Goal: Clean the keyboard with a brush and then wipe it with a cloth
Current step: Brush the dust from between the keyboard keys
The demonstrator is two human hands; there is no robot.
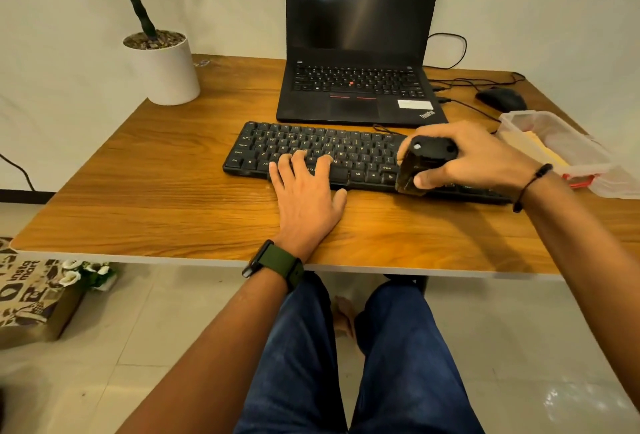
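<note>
Two hands work at center frame over a black keyboard (pixel 332 156) lying on the wooden desk (pixel 156 191), just below the open laptop (pixel 360 53) w/ dark screen. Left hand (pixel 304 188) lies flat, fingers straight & spread, fingertips on the lower key rows near the space bar, palm resting on the desk edge of the keyboard; green-strapped watch (pixel 277 264) on that wrist. Right hand (pixel 467 156), center right, grips a black-handled brush (pixel 420 165), fingers curled over the top, thumb on the near side; brownish bristles point down & touch the keys on the right part of the keyboard. Black bead bracelet (pixel 533 184) on right wrist. Right edge of frame: clear plastic box (pixel 561 143) w/ something yellow inside, can't tell what, just beside the keyboard's right end. Upper right: black mouse (pixel 502 98) w/ cables (pixel 460 53) trailing behind the laptop. Upper left: white pot (pixel 166 70) w/ a plant, at the desk's back corner. Lower left, on the floor: printed paper bag (pixel 31 298) & small white flowers (pixel 86 272). Blue jeans (pixel 346 364) at bottom center.
</note>
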